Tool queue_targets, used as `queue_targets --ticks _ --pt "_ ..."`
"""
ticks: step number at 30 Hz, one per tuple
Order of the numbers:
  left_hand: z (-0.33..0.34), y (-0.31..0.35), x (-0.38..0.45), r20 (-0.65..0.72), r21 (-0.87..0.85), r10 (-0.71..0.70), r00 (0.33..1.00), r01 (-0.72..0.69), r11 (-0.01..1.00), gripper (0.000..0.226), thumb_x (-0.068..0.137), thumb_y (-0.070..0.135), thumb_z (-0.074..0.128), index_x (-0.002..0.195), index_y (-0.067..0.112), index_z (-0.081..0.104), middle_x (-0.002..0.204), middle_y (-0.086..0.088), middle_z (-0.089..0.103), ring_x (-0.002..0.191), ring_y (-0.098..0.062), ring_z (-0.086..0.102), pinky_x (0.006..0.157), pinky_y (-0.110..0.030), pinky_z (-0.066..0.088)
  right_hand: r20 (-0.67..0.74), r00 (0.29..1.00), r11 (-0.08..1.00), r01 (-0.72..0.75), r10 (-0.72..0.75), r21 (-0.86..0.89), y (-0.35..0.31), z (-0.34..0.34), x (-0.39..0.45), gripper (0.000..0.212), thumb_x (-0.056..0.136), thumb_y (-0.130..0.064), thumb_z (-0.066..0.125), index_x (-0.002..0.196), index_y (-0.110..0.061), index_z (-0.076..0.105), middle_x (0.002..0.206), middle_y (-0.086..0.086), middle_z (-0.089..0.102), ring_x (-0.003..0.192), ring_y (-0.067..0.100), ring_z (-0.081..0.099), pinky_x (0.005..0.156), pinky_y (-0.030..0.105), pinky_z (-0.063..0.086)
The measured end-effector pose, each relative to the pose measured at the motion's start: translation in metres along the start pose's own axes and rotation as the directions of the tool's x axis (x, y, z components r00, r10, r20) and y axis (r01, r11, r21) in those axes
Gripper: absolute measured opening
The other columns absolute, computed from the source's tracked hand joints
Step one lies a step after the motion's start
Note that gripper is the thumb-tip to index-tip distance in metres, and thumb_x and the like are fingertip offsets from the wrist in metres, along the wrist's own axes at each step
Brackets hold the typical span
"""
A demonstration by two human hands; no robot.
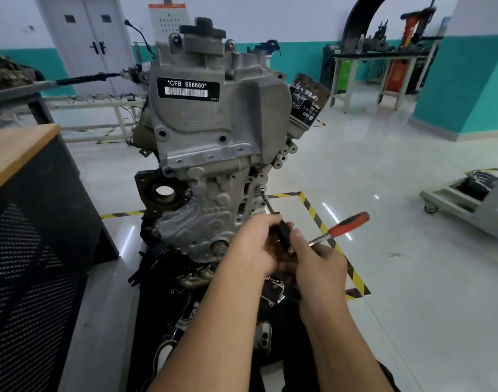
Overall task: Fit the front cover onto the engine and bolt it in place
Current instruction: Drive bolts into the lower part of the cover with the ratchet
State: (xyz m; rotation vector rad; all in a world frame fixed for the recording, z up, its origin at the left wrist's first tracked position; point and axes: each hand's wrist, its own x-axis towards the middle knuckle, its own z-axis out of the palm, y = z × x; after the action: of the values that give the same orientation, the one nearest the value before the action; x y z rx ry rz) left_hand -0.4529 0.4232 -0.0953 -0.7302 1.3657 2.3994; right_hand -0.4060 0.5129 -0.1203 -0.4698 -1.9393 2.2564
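The grey engine (214,114) stands upright on its stand, with the silver front cover (205,210) lying against its lower face. A thin extension bar (267,202) runs from a bolt (261,189) at the cover's right edge down to a ratchet (347,224) with a red and black handle. My left hand (250,247) grips the black lower end of the bar. Just right of it, my right hand (318,264) holds the ratchet near its head; the handle sticks out up and to the right.
A wood-topped black cabinet (24,222) stands close on the left. A black oil filter (307,100) juts from the engine's right side. Yellow-black floor tape (315,216) marks the bay. A wheeled cart (468,199) is at the right, benches at the back.
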Motion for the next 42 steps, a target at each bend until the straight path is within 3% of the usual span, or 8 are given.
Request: queue_targets --ticks 7,15,21,24,28,33,39,42 --pt "0.000 -0.012 0.010 -0.046 -0.040 0.090 0.995 -0.092 0.995 0.016 0.099 0.002 0.060 0.110 -0.008 0.065 0.099 -0.022 0.073 0.081 -0.031 0.068 0.072 -0.043 0.057 0.043 0.949 0.818 0.292 -0.313 -0.497 0.004 -0.016 0.011 0.024 0.084 -0.035 0.081 0.069 -0.031 0.063 0.055 -0.005 0.065 0.052 0.007 0.062 0.053 0.020 0.046" --pt "-0.003 -0.013 0.016 -0.052 -0.052 0.029 0.998 -0.032 0.998 0.024 0.101 0.021 0.061 0.093 0.000 0.070 0.077 -0.012 0.072 0.057 -0.026 0.066 0.040 -0.025 0.048 0.044 0.987 0.970 -0.159 0.154 0.184 0.017 -0.016 0.007 0.037 0.094 -0.034 0.074 0.085 0.002 0.069 0.059 0.014 0.068 0.047 0.022 0.062 0.048 0.031 0.055" --pt "0.003 -0.009 0.014 -0.027 -0.051 0.079 0.997 -0.080 0.996 0.015 0.100 0.009 0.061 0.107 -0.003 0.067 0.086 -0.014 0.072 0.073 -0.026 0.069 0.058 -0.034 0.058 -0.006 0.924 0.861 0.355 -0.383 -0.365 0.009 -0.020 0.012 0.025 0.073 -0.025 0.091 0.074 -0.027 0.066 0.064 -0.016 0.069 0.064 -0.002 0.066 0.057 0.009 0.045" --pt "0.004 -0.013 0.012 0.024 -0.080 0.077 0.997 -0.075 0.994 0.016 0.101 0.011 0.057 0.101 -0.001 0.067 0.080 -0.013 0.069 0.069 -0.025 0.067 0.071 -0.036 0.058 -0.012 0.949 0.893 0.291 -0.314 -0.343 0.010 -0.018 0.011 0.023 0.072 -0.031 0.091 0.079 -0.026 0.071 0.064 -0.011 0.070 0.062 -0.001 0.067 0.058 0.015 0.049" --pt "-0.001 -0.014 0.014 0.085 -0.104 0.020 0.996 -0.011 0.995 0.048 0.104 0.026 0.057 0.063 0.008 0.076 0.076 -0.008 0.074 0.058 -0.020 0.069 0.047 -0.024 0.052 0.026 1.000 0.993 -0.018 0.016 0.113 0.009 -0.011 0.005 0.037 0.091 -0.039 0.075 0.079 -0.004 0.070 0.063 0.014 0.071 0.045 0.022 0.063 0.045 0.032 0.053" --pt "0.011 -0.014 0.007 0.045 -0.173 0.055 0.997 -0.046 0.984 0.016 0.104 0.010 0.055 0.107 -0.004 0.061 0.076 -0.015 0.067 0.061 -0.025 0.068 0.054 -0.032 0.059 -0.068 0.934 0.871 0.298 -0.350 -0.391 0.008 -0.018 0.010 0.020 0.077 -0.037 0.086 0.073 -0.031 0.068 0.059 -0.012 0.066 0.065 -0.004 0.064 0.057 0.022 0.045" --pt "0.007 -0.019 0.016 0.064 -0.219 0.070 0.995 -0.055 0.974 0.015 0.101 0.016 0.061 0.099 0.001 0.063 0.083 -0.010 0.066 0.068 -0.022 0.066 0.062 -0.034 0.059 -0.056 0.995 0.985 0.068 -0.078 -0.160 0.014 -0.016 0.012 0.040 0.088 -0.047 0.076 0.067 -0.013 0.073 0.057 0.005 0.070 0.054 0.026 0.069 0.056 0.039 0.059" --pt "0.007 -0.019 0.018 0.083 -0.231 0.061 0.995 -0.040 0.972 0.014 0.105 0.009 0.051 0.101 -0.001 0.060 0.083 -0.011 0.067 0.072 -0.023 0.067 0.067 -0.040 0.059 -0.068 0.975 0.925 0.178 -0.212 -0.335 0.015 -0.016 0.016 0.031 0.084 -0.036 0.081 0.065 -0.018 0.066 0.054 -0.001 0.064 0.054 0.018 0.063 0.055 0.035 0.053"
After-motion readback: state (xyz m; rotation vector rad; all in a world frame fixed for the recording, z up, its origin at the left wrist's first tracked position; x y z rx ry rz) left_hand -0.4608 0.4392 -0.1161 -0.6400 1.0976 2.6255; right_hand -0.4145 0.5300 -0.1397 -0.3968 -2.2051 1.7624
